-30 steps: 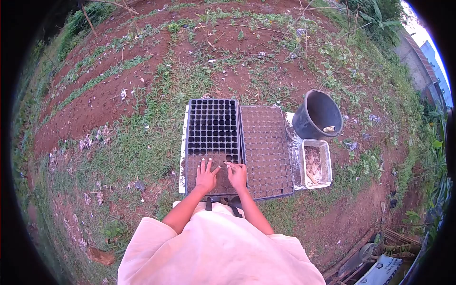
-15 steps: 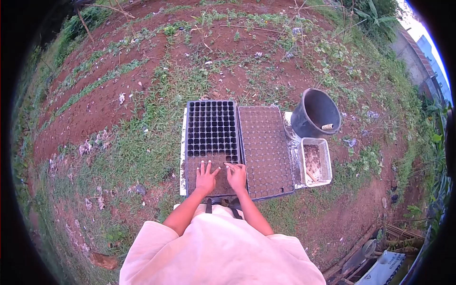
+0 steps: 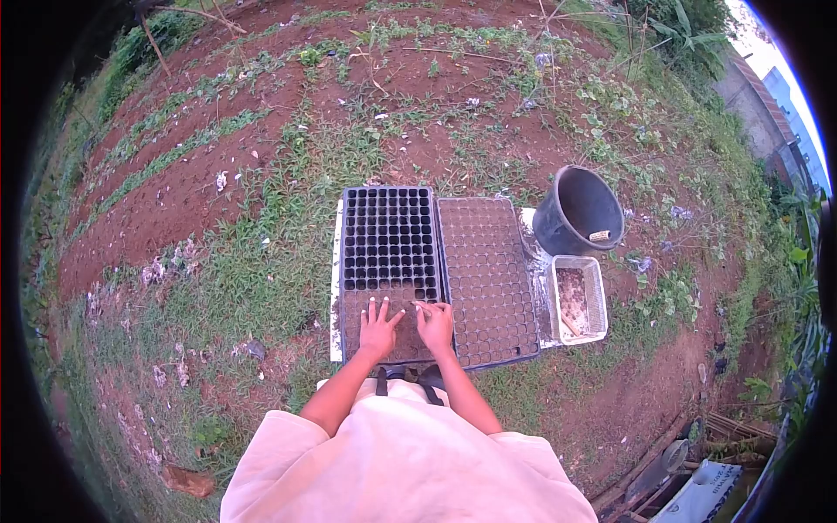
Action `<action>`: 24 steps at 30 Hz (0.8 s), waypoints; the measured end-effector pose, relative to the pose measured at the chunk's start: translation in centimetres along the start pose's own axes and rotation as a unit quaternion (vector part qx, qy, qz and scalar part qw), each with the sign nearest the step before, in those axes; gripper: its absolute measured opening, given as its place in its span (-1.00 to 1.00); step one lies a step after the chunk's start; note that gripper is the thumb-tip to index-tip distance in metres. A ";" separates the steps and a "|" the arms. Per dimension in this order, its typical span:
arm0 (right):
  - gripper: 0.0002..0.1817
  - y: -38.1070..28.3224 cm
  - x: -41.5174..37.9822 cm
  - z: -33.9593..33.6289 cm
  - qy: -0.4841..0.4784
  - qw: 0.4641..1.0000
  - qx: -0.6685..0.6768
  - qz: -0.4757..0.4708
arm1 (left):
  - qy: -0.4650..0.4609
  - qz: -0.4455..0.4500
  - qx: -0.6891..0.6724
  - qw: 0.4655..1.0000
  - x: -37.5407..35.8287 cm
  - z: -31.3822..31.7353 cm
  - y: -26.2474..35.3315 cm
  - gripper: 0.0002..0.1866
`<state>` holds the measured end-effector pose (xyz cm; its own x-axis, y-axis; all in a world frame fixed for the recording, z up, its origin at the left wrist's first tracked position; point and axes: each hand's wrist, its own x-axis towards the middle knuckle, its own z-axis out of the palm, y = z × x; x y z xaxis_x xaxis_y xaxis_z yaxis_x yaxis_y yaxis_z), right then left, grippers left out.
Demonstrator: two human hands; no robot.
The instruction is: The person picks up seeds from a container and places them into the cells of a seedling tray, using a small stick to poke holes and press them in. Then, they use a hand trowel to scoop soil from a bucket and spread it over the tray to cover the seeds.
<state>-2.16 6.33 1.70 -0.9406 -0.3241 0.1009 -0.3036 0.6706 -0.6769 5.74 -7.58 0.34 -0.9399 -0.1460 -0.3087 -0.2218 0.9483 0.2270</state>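
"Straight ahead, at twelve o'clock, lies the black tray (image 3: 389, 189). How's the grip?"
"Left hand (image 3: 377, 336) splayed, grasping nothing; right hand (image 3: 435, 326) bunched, its contents impossible to tell. Light, even strokes should level the soil (image 3: 352, 315) towards twelve o'clock."

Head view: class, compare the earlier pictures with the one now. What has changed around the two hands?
Only the framing shifts slightly; nothing visibly moves, and no grip is clearly taken or released. The left hand stays spread over the soil-covered part of the left tray, the right hand beside it. The bucket and tub stay put.
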 end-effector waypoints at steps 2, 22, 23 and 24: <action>-0.80 0.1 0.1 0.1 0.004 1.000 0.001 -0.004 | -0.009 0.000 0.001 1.000 -0.1 -0.5 0.1 -0.38; -0.80 0.5 -0.1 0.1 -0.005 1.000 0.014 -0.004 | 0.005 0.006 -0.035 0.999 1.5 0.1 0.0 -0.52; -0.80 0.5 0.0 0.2 -0.005 1.000 0.014 -0.005 | 0.007 0.005 -0.037 0.999 1.5 0.0 0.0 -0.52; -0.80 0.4 -0.1 0.1 -0.004 1.000 0.011 -0.005 | 0.009 0.005 -0.038 0.999 1.3 0.1 0.0 -0.53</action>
<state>-2.22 6.56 1.32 -0.9365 -0.3358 0.1009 -0.3087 0.6533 -0.6913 4.52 -7.77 -0.21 -0.9464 -0.1421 -0.2901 -0.2309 0.9255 0.3002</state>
